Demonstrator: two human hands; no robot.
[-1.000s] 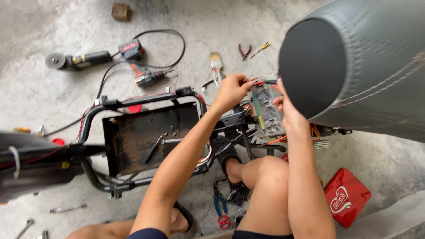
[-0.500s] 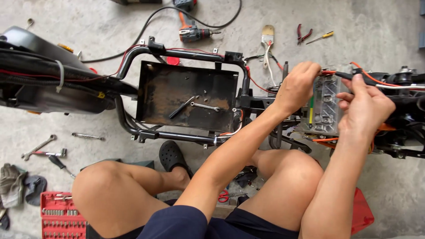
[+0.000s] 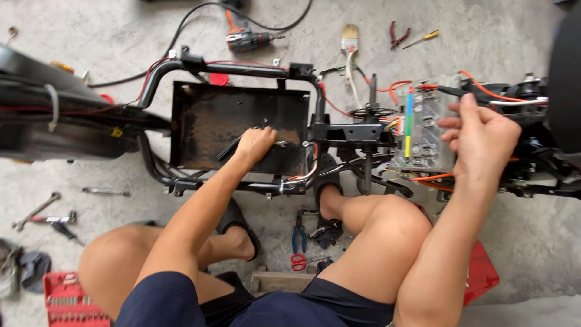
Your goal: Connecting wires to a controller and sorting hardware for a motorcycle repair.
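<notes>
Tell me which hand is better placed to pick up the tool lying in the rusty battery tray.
Left. The left hand already rests in the rusty battery tray, its fingers on the dark tool. The right hand is off at the clear controller box, apparently steadying it.

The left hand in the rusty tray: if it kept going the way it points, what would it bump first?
Probably the small metal tool lying at the fingertips of the left hand, inside the rusty black metal tray.
</notes>
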